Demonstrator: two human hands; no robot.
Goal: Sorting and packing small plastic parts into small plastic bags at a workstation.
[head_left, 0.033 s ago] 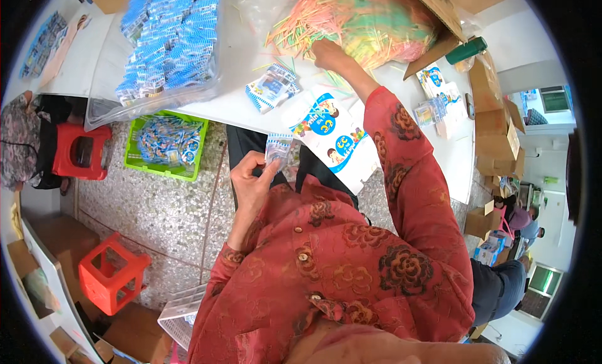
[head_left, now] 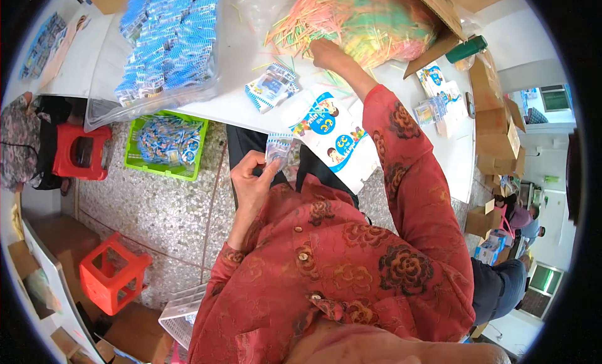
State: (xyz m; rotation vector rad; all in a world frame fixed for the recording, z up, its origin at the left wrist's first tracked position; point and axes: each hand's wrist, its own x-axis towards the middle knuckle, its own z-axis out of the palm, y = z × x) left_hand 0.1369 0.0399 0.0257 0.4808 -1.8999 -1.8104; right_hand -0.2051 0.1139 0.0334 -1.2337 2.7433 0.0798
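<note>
White table [head_left: 237, 78]: clear tub [head_left: 160, 101] of blue packets, heap of pastel sticks [head_left: 364, 19], printed card sheet [head_left: 323, 125] overhanging the edge. Room: speckled floor [head_left: 175, 216], green crate [head_left: 158, 171], red stool [head_left: 111, 279], cardboard boxes [head_left: 495, 141]. Left hand [head_left: 251, 181]: thumb and fingers pinching one packet [head_left: 278, 144] above the lap. Right hand [head_left: 327, 54]: at the sticks; fingertips hidden, grip cannot be told. Against the earlier frame: left hand and packet unmoved; right hand nearly so.

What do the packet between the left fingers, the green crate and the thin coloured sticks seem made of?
Packet: probably thin plastic film, partly see-through.
Green crate: likely moulded plastic, smooth, evenly bright.
Thin coloured sticks: perhaps plastic, seemingly matt and pastel; too fine to be sure.
</note>
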